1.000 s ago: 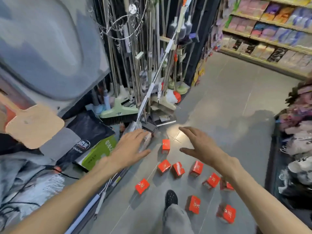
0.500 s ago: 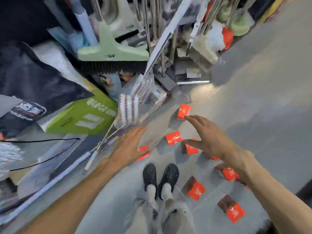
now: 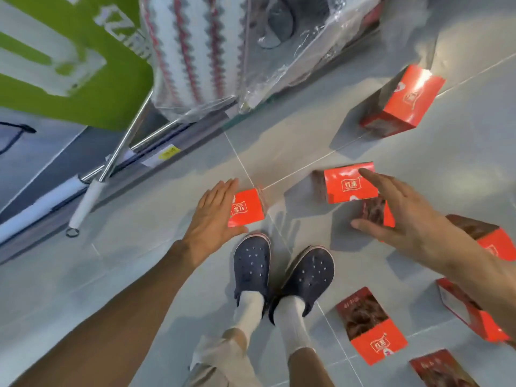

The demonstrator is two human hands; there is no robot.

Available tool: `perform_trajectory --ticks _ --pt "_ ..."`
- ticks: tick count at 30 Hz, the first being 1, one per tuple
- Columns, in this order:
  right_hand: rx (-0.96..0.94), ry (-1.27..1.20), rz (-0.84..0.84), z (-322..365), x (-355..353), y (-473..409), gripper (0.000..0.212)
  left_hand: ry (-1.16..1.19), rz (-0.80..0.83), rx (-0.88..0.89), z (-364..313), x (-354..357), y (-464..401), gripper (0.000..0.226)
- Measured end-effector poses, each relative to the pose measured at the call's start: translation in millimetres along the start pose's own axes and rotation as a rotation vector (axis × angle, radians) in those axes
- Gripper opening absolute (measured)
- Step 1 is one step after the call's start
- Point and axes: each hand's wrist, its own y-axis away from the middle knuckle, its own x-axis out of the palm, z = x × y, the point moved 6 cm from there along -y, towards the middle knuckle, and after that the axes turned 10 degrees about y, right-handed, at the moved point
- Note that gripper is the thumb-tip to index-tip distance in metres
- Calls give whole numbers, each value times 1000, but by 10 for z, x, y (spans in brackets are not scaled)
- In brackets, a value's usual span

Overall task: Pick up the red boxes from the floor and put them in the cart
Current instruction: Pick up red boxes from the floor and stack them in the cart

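Several red boxes lie scattered on the grey tiled floor. My left hand (image 3: pixel 213 216) is spread flat just left of a small red box (image 3: pixel 248 208), fingers apart, partly covering its left edge. My right hand (image 3: pixel 402 216) hovers open over another red box (image 3: pixel 349 184), with a third box (image 3: pixel 375 212) partly hidden under its fingers. Further boxes lie at the far right (image 3: pixel 407 99), near my right foot (image 3: pixel 371 328), and under my right forearm (image 3: pixel 488 241). No cart is in view.
My two dark clogs (image 3: pixel 282 275) stand between the boxes. Along the upper left runs a display base with a green package (image 3: pixel 83 65), plastic-wrapped striped goods (image 3: pixel 195 51) and metal mop handles (image 3: pixel 122 146) lying at floor level.
The view has dropped much closer to the floor. Both hands have come down toward the boxes, the left one reaching the small box, the right one over the box ahead of it.
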Motion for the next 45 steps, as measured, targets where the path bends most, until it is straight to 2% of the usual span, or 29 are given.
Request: perform_trajectory --ticks 6,13,15,21,25,30,36,41,45 --pt "5 -34 16 -25 311 -174 84 -64 37 67 77 291 -309 103" --pt "10 -1 -32 -55 57 -334 77 31 -34 79 -199 -128 -136 102" --pt "-2 90 -28 -167 154 -468 82 39 -27 105 -263 -212 -124 103" --pt "-57 352 131 -627 719 -909 106 56 -14 100 -188 -113 -267 107" --pt "-175 395 84 -764 821 -1041 101 51 -6 112 -85 45 -366 108" --pt "-83 285 -35 -725 663 -968 88 110 -17 93 -149 0 -382 101" --pt "-45 160 -151 -254 -179 -597 88 140 -70 158 -691 -700 -190 100" --pt "15 38 -257 386 -1340 -86 89 140 -166 227 -1455 -1768 246 98" --pt "-8 48 -373 1106 -2417 416 88 140 -251 263 -1990 -2702 776 96"
